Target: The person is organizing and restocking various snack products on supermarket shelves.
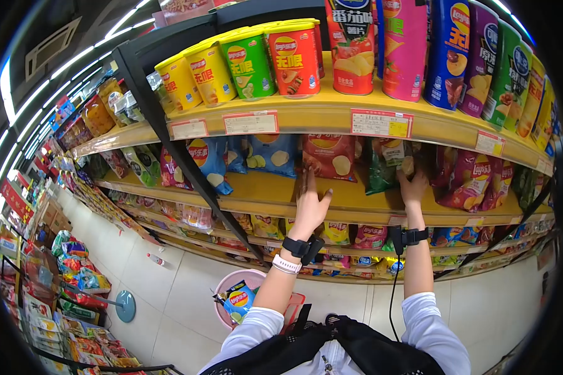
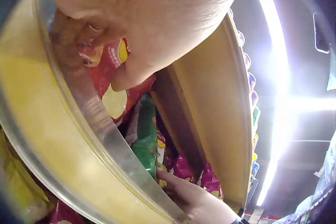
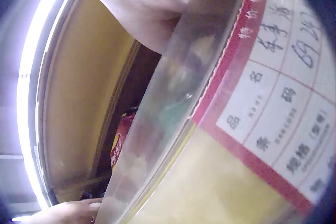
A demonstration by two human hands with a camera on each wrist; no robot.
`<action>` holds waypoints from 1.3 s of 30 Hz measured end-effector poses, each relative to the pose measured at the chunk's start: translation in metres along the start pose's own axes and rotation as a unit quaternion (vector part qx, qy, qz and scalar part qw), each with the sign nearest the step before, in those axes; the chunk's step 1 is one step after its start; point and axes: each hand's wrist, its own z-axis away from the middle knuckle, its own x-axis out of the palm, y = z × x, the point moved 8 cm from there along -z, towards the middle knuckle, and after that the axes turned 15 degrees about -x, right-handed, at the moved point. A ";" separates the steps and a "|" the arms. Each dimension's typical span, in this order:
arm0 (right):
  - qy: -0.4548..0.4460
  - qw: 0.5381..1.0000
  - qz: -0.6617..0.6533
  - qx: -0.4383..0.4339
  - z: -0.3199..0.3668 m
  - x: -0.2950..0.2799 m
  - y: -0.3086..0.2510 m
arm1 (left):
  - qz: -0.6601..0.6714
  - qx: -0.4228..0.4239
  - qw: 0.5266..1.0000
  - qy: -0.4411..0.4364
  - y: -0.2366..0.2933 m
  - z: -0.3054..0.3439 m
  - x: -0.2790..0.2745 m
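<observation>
My left hand (image 1: 311, 205) reaches onto the middle shelf, its fingers at the lower left of a red Lay's chip bag (image 1: 329, 157). In the left wrist view, the thumb lies across the front of this red bag (image 2: 111, 71), apart from the other fingers. My right hand (image 1: 413, 187) holds the lower right edge of a green chip bag (image 1: 381, 177), which stands upright to the right of the red one. The left wrist view shows the right fingertips against this green bag (image 2: 145, 142). A transparent shelf lip partly hides the right fingers in the right wrist view.
Blue chip bags (image 1: 271, 155) stand left of the red one, magenta bags (image 1: 472, 184) at the right. Chip canisters (image 1: 294, 59) line the shelf above. A price tag (image 3: 273, 77) is fixed along the shelf edge. A pink basket (image 1: 222, 286) with chip bags sits on the floor.
</observation>
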 end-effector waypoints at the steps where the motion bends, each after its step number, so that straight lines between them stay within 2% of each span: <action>1: -0.014 1.000 0.019 0.004 0.002 0.003 0.001 | -0.001 0.004 1.000 -0.005 0.000 0.002 0.003; 3: -0.024 0.999 0.037 0.018 0.005 -0.003 -0.006 | -0.145 0.061 0.988 -0.006 0.010 0.012 0.012; 4: -0.027 0.999 0.006 0.018 0.005 -0.005 -0.010 | -0.151 0.067 0.986 -0.013 0.011 0.014 0.015; 6: -0.034 0.999 -0.027 0.028 0.006 -0.008 -0.015 | -0.218 0.101 0.970 0.027 0.015 0.017 0.016; 10: -0.034 0.993 -0.088 0.071 0.013 -0.001 -0.011 | -0.210 0.126 0.970 0.000 0.014 0.019 0.019; 12: -0.049 0.994 -0.088 0.048 0.013 -0.010 -0.028 | -0.183 0.096 0.978 -0.029 0.013 0.016 0.019; 14: -0.076 0.993 -0.080 0.037 0.011 -0.015 -0.041 | -0.190 0.102 0.976 -0.038 0.013 0.014 0.021; 17: -0.062 0.990 -0.127 0.023 0.012 -0.014 -0.042 | -0.197 0.099 0.974 -0.042 0.013 0.014 0.020; 18: -0.021 0.984 -0.173 0.021 0.011 -0.017 -0.043 | -0.169 0.075 0.981 -0.060 0.013 0.013 0.019; 20: -0.004 0.973 -0.228 0.021 0.010 -0.020 -0.045 | -0.098 0.009 0.991 -0.089 0.006 0.013 0.017; 21: 0.019 0.960 -0.278 0.018 0.009 -0.023 -0.047 | -0.101 0.003 0.991 -0.088 0.004 0.016 0.016; 22: 0.051 0.956 -0.290 0.008 0.009 -0.029 -0.049 | -0.038 0.014 0.996 -0.077 0.005 0.020 0.012; 23: 0.046 0.955 -0.292 0.009 0.008 -0.032 -0.050 | 0.026 0.024 0.997 -0.066 0.008 0.023 0.005; 26: 0.051 0.951 -0.304 0.015 0.007 -0.038 -0.049 | 0.096 0.008 0.993 -0.068 0.009 0.043 -0.006; 27: 0.030 0.953 -0.302 0.006 0.009 -0.039 -0.049 | 0.105 -0.010 0.993 -0.056 0.016 0.054 -0.014; 29: 0.075 0.925 -0.371 0.032 0.009 -0.045 -0.044 | 0.109 -0.033 0.991 -0.074 0.027 0.071 -0.027; 30: 0.081 0.928 -0.360 0.040 0.010 -0.048 -0.043 | 0.126 -0.039 0.989 -0.069 0.024 0.078 -0.031; 31: 0.083 0.931 -0.353 0.041 0.014 -0.054 -0.042 | 0.145 -0.065 0.987 -0.027 0.017 0.087 -0.040; 33: 0.077 0.937 -0.336 0.051 0.020 -0.059 -0.032 | 0.149 -0.068 0.984 -0.074 0.009 0.105 -0.039; 34: 0.067 0.958 -0.270 0.074 0.024 -0.073 -0.045 | 0.152 -0.053 0.985 -0.055 0.002 0.113 -0.039; 35: 0.059 0.942 -0.326 0.056 0.026 -0.066 -0.032 | 0.192 -0.114 0.970 -0.095 -0.002 0.120 -0.036; 37: 0.056 0.954 -0.286 0.075 0.036 -0.080 -0.042 | 0.184 -0.103 0.974 -0.081 -0.017 0.131 -0.027; 39: 0.076 0.933 -0.335 0.106 0.047 -0.088 -0.036 | 0.180 -0.111 0.972 -0.099 -0.023 0.142 -0.017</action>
